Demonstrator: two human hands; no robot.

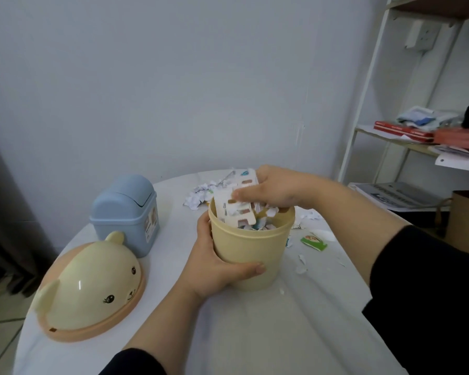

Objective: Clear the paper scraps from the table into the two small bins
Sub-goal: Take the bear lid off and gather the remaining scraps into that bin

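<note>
The worktop (255, 334) is white and round, and I take the yellow bin (251, 250) in its middle as my mark for every place. Left of this bin and nearer to me lies its bear-shaped lid (92, 288), taken off and resting flat. Left of the bin and a little behind it stands the blue bin (125, 215), with its swing lid closed.

My left hand (217, 266) grips the yellow bin from its left side, with the thumb across the front wall. My right hand (276, 190) is over the bin's mouth, and its fingers are curled around a white punched card (236, 209) and some small scraps. The card stands almost upright and leans to the left. Its lower end is already inside the bin among the paper there, and its upper end is above the rim. I think the next push must go straight down along this long axis, otherwise the card can catch on the rim.

Just behind the bin is a heap of torn paper (203, 193). On the right of the bin lies a green scrap (313, 240), and nearer to me on that same side are small white bits (301, 266). All of this is closer to my right hand
</note>
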